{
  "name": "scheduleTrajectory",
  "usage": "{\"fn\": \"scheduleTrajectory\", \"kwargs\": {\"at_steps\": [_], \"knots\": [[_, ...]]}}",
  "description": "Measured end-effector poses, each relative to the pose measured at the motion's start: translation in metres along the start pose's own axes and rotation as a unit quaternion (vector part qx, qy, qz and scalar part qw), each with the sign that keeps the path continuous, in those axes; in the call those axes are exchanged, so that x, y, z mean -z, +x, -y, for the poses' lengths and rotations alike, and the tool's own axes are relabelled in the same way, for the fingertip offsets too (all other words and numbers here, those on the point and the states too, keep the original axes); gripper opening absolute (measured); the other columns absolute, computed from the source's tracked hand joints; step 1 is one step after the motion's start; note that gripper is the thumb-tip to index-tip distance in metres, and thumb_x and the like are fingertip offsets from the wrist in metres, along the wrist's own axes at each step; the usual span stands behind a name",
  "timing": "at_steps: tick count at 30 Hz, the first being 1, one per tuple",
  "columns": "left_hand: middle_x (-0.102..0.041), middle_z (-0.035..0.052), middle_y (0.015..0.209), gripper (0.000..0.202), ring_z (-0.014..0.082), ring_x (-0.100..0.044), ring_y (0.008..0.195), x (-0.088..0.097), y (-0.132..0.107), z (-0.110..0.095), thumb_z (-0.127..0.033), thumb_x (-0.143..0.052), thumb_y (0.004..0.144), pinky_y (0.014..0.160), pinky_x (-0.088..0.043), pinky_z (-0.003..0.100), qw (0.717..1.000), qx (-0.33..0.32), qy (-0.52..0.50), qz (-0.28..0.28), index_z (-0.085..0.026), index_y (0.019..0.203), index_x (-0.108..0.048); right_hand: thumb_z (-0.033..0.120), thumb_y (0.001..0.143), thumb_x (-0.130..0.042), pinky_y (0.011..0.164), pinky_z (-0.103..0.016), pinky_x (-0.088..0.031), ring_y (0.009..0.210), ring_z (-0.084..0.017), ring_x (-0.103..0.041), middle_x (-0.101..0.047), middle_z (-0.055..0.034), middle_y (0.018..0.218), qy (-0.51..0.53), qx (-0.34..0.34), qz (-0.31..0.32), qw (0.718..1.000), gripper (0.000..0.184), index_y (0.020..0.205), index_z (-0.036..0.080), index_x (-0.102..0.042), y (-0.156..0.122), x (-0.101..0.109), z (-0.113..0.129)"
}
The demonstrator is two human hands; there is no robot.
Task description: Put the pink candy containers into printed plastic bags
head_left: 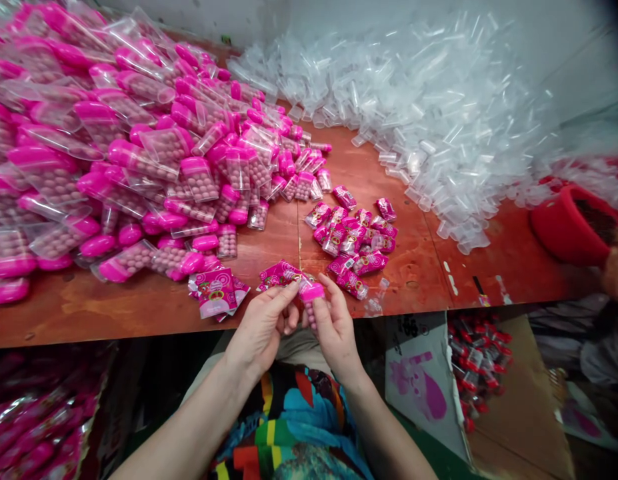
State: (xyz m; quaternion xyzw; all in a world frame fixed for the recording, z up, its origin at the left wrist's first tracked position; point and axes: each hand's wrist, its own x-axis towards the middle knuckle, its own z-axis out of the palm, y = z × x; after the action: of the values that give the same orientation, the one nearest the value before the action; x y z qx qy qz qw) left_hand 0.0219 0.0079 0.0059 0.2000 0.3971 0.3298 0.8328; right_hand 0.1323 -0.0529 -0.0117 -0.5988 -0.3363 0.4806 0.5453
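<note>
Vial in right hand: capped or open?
Capped. A pink cap tops the vial pinched in the right hand; pink balls show through its clear wall.

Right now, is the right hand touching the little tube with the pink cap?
Touching. The head view shows the fingers of the right hand wrapped around the pink-capped tube, just below its cap.

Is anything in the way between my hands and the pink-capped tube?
Nothing visible. The right hand already grips the pink-capped tube, and the left hand pinches at its cap, just over the table edge.
</note>
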Motion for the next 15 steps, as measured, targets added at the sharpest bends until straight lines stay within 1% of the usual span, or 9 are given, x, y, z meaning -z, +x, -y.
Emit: {"fn": "scheduleTrajectory", "kwargs": {"at_steps": [3, 5, 8, 11, 12, 13, 15], "knots": [[-0.042, -0.0038, 0.041, 0.039, 0.0072, -0.039, 0.043, -0.002, -0.001, 0.002, -0.038, -0.066, 0.083, 0.045, -0.029, 0.021, 0.999, 0.024, -0.02, 0.004, -0.015, 0.054, -0.053, 0.036, 0.094, -0.051, 0.06, -0.025, -0.049, 0.062, -0.012, -0.055, -0.06, 0.0003, 0.077, -0.057, 0.04, 0.026, 0.997, 0.044, 0.136, 0.026, -0.043, -0.001, 0.002, -0.003], [-0.041, -0.0045, 0.04, 0.039, 0.0068, -0.038, 0.042, -0.002, -0.001, 0.003, -0.037, -0.065, 0.083, 0.046, -0.031, 0.02, 0.998, 0.041, -0.036, 0.012, -0.015, 0.054, -0.053, 0.037, 0.094, -0.051, 0.058, -0.025, -0.049, 0.061, -0.012, -0.055, -0.061, -0.0004, 0.08, -0.062, 0.04, 0.039, 0.997, 0.043, 0.136, 0.027, -0.044, -0.002, 0.002, -0.002], [-0.042, -0.004, 0.041, 0.038, 0.0081, -0.041, 0.044, -0.001, -0.002, 0.004, -0.038, -0.063, 0.085, 0.05, -0.035, 0.022, 0.997, 0.052, -0.038, 0.038, -0.015, 0.056, -0.055, 0.039, 0.094, -0.05, 0.054, -0.023, -0.047, 0.058, -0.011, -0.053, -0.059, 0.0009, 0.078, -0.031, 0.011, 0.05, 0.998, 0.041, 0.134, 0.029, -0.046, -0.001, 0.003, 0.002], [-0.041, -0.0023, 0.04, 0.047, 0.0095, -0.043, 0.046, 0.002, -0.003, 0.002, -0.042, -0.058, 0.088, 0.052, -0.036, 0.023, 0.998, 0.051, -0.002, 0.048, -0.016, 0.049, -0.049, 0.039, 0.094, -0.052, 0.05, -0.02, -0.044, 0.055, -0.009, -0.049, -0.055, 0.0025, 0.075, 0.031, -0.033, 0.063, 0.997, 0.038, 0.13, 0.028, -0.049, 0.002, 0.005, 0.006], [-0.042, -0.0019, 0.041, 0.048, 0.0097, -0.043, 0.047, 0.003, -0.003, 0.001, -0.044, -0.056, 0.088, 0.052, -0.036, 0.023, 0.997, 0.05, 0.011, 0.049, -0.016, 0.049, -0.05, 0.039, 0.094, -0.052, 0.05, -0.02, -0.043, 0.055, -0.008, -0.049, -0.055, 0.0024, 0.076, 0.048, -0.044, 0.064, 0.996, 0.037, 0.129, 0.028, -0.049, 0.003, 0.006, 0.007], [-0.042, -0.0018, 0.041, 0.047, 0.0098, -0.043, 0.047, 0.004, -0.003, 0.001, -0.045, -0.055, 0.089, 0.051, -0.035, 0.023, 0.997, 0.048, 0.022, 0.05, -0.015, 0.053, -0.053, 0.038, 0.094, -0.052, 0.049, -0.019, -0.042, 0.055, -0.008, -0.049, -0.055, 0.0024, 0.077, 0.057, -0.05, 0.062, 0.995, 0.036, 0.128, 0.027, -0.049, 0.004, 0.008, 0.008], [-0.045, -0.0025, 0.043, 0.039, 0.0097, -0.041, 0.046, 0.004, -0.003, 0.003, -0.047, -0.053, 0.089, 0.049, -0.032, 0.022, 0.997, 0.039, 0.047, 0.043, -0.014, 0.07, -0.063, 0.038, 0.094, -0.052, 0.046, -0.019, -0.041, 0.054, -0.008, -0.05, -0.056, 0.0027, 0.075, 0.052, -0.043, 0.055, 0.996, 0.035, 0.127, 0.027, -0.048, 0.007, 0.011, 0.008]]}}
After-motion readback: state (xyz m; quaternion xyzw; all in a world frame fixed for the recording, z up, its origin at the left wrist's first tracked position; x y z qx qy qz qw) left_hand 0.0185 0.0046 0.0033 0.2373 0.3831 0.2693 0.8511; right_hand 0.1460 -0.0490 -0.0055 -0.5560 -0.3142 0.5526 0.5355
